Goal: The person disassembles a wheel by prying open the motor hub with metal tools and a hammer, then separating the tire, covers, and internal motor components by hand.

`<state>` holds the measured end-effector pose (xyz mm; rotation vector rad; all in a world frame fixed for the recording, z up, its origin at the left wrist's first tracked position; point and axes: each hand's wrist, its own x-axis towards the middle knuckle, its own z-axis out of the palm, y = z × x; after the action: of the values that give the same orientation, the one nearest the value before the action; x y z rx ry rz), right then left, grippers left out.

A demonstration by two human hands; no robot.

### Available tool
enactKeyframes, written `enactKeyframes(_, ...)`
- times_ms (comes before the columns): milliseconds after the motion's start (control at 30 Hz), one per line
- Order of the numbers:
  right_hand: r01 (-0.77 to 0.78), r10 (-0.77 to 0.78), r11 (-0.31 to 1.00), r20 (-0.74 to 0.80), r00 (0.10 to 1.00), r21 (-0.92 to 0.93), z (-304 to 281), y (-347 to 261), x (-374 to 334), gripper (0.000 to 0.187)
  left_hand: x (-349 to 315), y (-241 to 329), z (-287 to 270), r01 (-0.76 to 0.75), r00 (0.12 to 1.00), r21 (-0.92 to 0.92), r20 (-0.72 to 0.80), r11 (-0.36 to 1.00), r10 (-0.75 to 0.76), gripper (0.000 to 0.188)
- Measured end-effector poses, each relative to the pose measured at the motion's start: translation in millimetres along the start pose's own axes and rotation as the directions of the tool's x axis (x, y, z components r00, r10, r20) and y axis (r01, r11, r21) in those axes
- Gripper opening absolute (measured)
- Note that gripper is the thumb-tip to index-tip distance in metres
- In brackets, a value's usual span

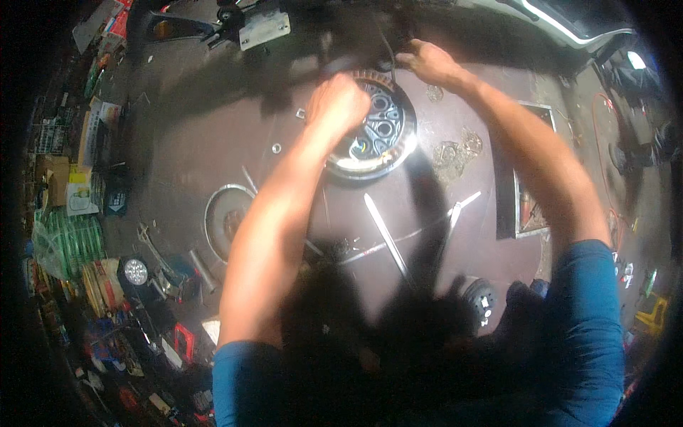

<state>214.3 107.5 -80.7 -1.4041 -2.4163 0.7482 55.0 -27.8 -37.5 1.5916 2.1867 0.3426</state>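
Note:
A round metal hub (384, 128), which looks like a wheel hub motor, lies on the brown floor in front of me. It has a shiny silver rim, dark round openings and a copper-toned toothed edge on its far side. My left hand (338, 103) is closed in a fist over the hub's left part; whatever its fingers hold is hidden. Beyond the hub's far right edge, my right hand (430, 62) has its fingers curled together in shadow. A thin dark cable (389, 53) rises beside those fingers, but I cannot make out whether they grip it.
A round cover (206, 217) and a nut (277, 148) lie left of the hub. Nearer me are flat metal bars (384, 231). A wrench (148, 240), a metal tube (203, 270) and cluttered tools line the left. A metal frame (548, 178) lies under my right arm.

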Motion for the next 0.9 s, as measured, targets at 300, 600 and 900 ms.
enactKeyframes(300, -0.271, 0.196, 0.906, 0.247, 0.949, 0.325, 6, 40, -99, 0.032, 4, -7, -1, 0.177, 0.984, -0.036, -0.008, 0.984, -0.177, 0.030)
enactKeyframes(600, -0.363, 0.218, 0.761, 0.316, 0.923, 0.537, 56, 44, -120, 0.031, 2, -5, 3, 0.083, 0.991, -0.143, -0.091, 0.986, -0.096, 0.034)
enactKeyframes(900, -0.317, 0.235, 0.909, 0.295, 0.926, 0.270, 39, 59, -121, 0.033, 2, -12, 2, 0.099, 0.989, -0.153, -0.094, 0.983, -0.114, 0.034)
